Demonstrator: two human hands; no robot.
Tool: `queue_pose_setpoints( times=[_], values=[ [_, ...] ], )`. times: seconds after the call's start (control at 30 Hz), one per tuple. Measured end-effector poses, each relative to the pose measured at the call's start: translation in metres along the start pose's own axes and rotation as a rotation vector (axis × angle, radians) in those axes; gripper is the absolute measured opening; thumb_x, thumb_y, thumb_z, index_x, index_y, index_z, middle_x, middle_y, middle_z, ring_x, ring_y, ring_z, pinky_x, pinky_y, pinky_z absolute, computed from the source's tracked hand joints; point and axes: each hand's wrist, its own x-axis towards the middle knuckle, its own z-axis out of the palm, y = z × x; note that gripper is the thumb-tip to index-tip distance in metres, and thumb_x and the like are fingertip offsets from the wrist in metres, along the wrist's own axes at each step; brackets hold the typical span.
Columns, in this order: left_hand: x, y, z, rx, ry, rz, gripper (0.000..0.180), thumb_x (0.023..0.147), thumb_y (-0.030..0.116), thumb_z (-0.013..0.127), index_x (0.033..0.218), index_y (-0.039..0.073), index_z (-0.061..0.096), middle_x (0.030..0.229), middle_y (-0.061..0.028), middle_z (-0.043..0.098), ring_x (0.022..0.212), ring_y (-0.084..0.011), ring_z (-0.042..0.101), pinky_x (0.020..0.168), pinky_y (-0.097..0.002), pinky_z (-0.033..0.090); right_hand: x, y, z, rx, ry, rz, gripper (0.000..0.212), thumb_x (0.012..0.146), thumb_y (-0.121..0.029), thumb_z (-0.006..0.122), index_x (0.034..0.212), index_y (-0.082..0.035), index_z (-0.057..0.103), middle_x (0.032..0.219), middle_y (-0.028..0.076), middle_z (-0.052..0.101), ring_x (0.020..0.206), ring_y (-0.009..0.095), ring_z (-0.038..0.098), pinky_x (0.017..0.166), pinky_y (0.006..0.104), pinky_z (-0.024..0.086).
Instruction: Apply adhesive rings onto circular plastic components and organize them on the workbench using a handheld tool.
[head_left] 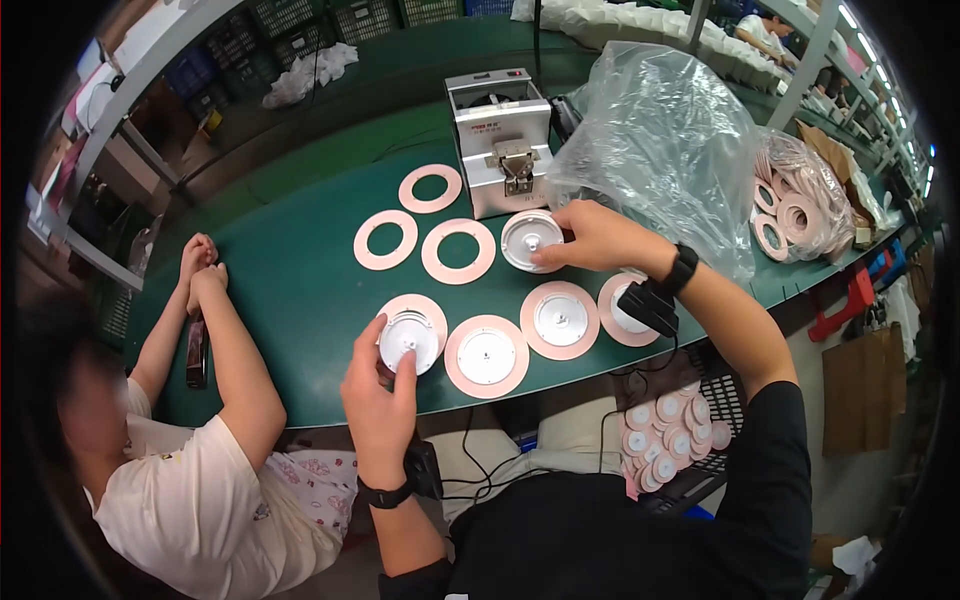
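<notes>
My left hand (382, 405) grips a round white disc (402, 345) between thumb and fingers, over a flat pink ring (432, 305) near the table's front edge. Farther up, my right hand (612, 238) has its thumb and fingers on a second white disc (522, 232), just before the grey machine (490, 145). Loose pink rings lie left of it, one of them (430, 254) closest to that disc. Right of my left hand, pink rings with white discs in their middles stand in a row, such as one ringed disc (487, 357) and another (561, 318).
A big clear plastic bag (660, 140) lies right of the machine, with a bag of pink rings (800, 215) beyond. Below the table edge, a black crate (722, 400) holds many ringed discs. At left, another person's forearms (235, 345) rest on the green table (300, 290).
</notes>
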Motion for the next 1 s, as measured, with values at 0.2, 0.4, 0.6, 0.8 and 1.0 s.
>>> queue_pose_setpoints(
  times=[0.2, 0.4, 0.6, 0.8, 1.0],
  values=[
    [0.019, -0.035, 0.000, 0.410, -0.046, 0.110, 0.049, 0.090, 0.013, 0.078, 0.136, 0.003, 0.064, 0.110, -0.0121, 0.066, 0.099, -0.0276, 0.060, 0.091, -0.0380, 0.050, 0.018, 0.022, -0.019, 0.112, -0.174, 0.398, 0.044, 0.093, -0.036, 0.079, 0.112, 0.003, 0.072, 0.075, 0.009, 0.072, 0.072, 0.022, 0.072, 0.071, 0.0344, 0.057],
    [0.007, -0.039, 0.005, 0.406, -0.003, 0.127, 0.064, 0.083, 0.025, 0.084, 0.138, 0.000, 0.062, 0.128, -0.0159, 0.059, 0.118, -0.0351, 0.052, 0.103, -0.0467, 0.043, 0.011, 0.011, 0.001, -0.225, 0.176, 0.133, 0.054, 0.084, -0.041, 0.083, 0.112, 0.002, 0.068, 0.088, 0.019, 0.074, 0.080, 0.035, 0.074, 0.077, 0.0444, 0.059],
    [0.003, -0.039, 0.018, 0.405, 0.010, 0.117, 0.072, 0.078, 0.029, 0.088, 0.139, 0.000, 0.061, 0.134, -0.0148, 0.057, 0.121, -0.0353, 0.051, 0.108, -0.0490, 0.039, 0.013, 0.004, 0.024, -0.477, 0.314, 0.032, 0.064, 0.080, -0.045, 0.083, 0.118, 0.003, 0.064, 0.108, 0.024, 0.070, 0.096, 0.041, 0.072, 0.084, 0.0473, 0.059],
    [0.002, -0.045, 0.018, 0.388, 0.030, 0.130, 0.073, 0.076, 0.027, 0.089, 0.139, 0.001, 0.062, 0.135, -0.0131, 0.058, 0.121, -0.0341, 0.051, 0.107, -0.0476, 0.039, 0.034, 0.013, 0.025, -0.466, 0.198, 0.105, 0.068, 0.078, -0.045, 0.084, 0.124, 0.001, 0.064, 0.116, 0.025, 0.066, 0.105, 0.041, 0.069, 0.091, 0.0472, 0.056],
    [0.003, -0.044, 0.018, 0.395, 0.044, 0.106, 0.072, 0.076, 0.027, 0.088, 0.138, 0.002, 0.062, 0.135, -0.0123, 0.059, 0.121, -0.0333, 0.051, 0.105, -0.0470, 0.039, 0.029, 0.019, 0.020, -0.409, 0.244, 0.039, 0.066, 0.075, -0.039, 0.084, 0.124, 0.001, 0.064, 0.118, 0.023, 0.066, 0.105, 0.040, 0.069, 0.092, 0.0475, 0.056]
  ],
)
